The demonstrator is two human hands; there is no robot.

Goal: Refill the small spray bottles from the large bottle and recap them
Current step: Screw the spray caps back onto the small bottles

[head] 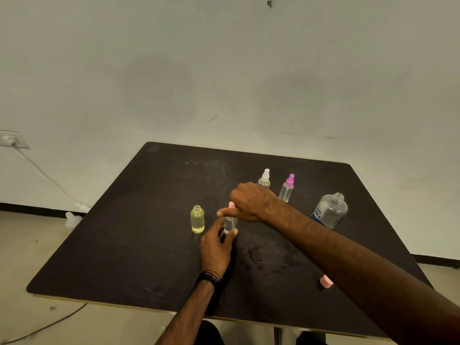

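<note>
Right now my left hand (215, 245) is wrapped around the lower part of a small clear bottle (230, 223), thumb on one side and fingers on the other, holding it upright on the dark table (139, 245). My right hand (251, 201) comes in from above, curled over the top of that same bottle, its fingers pinching the pink spray cap (231, 204) that sits on the neck. Only a sliver of the cap shows under my knuckles, so I cannot tell how far it is seated. The bottle looks to hold clear liquid.

Just to the left of it stands a small yellowish bottle (197, 219), upright, uncapped, with its threaded neck bare. Behind my right hand, farther from me, a clear bottle with a white spray head (265, 178) stands upright, partly hidden by my knuckles, and just to its right is a slim clear bottle with a magenta spray head (287, 188). Further right, well apart from my hands, the large clear bottle (329, 210) stands with its mouth open and a blue and white label on its side.

Near the table's front right edge, beside my right forearm, lies a loose pink cap (325, 281). I wear dark bands (209, 277) on my left wrist. Off the table to the left, a wall socket (12, 139) has a white cable (47, 179) running down to the floor.
</note>
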